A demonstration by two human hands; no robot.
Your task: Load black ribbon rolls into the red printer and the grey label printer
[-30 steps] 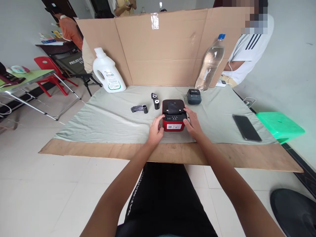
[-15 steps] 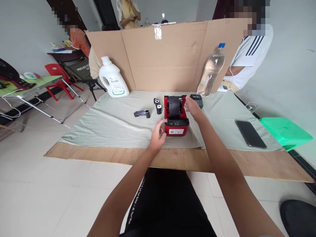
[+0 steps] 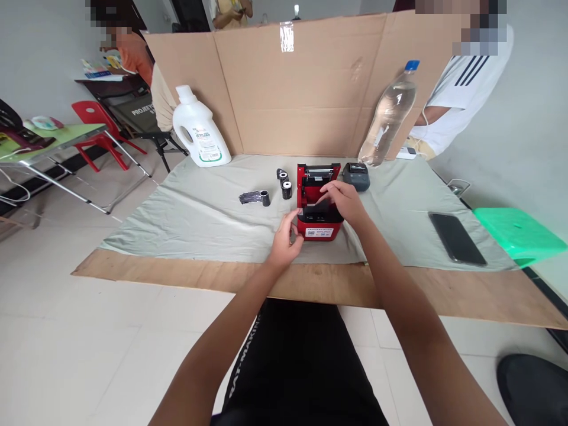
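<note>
A red and black label printer (image 3: 320,231) stands on the cloth with its lid (image 3: 318,169) raised. My left hand (image 3: 284,236) is against its front left corner, fingers apart and slightly bent. Over the printer's opening is my right hand (image 3: 346,200), its fingers bent together and their tips inside. Whatever they pinch, if anything, is hidden. To the left of the printer are several small black rolls (image 3: 287,190), one with a crumpled dark strip (image 3: 251,197) trailing from it. A dark grey small device (image 3: 356,176) lies behind my right hand.
A white detergent jug (image 3: 202,130) and a tilted water bottle (image 3: 388,118) stand before a cardboard screen (image 3: 302,94). A black phone (image 3: 457,238) lies at the right, near a green stool (image 3: 519,234). People sit beyond the screen on both sides.
My right hand has moved left from the printer's side into its opening. The wide black strip that ran up the open printer no longer shows there. My left hand stays at the corner.
</note>
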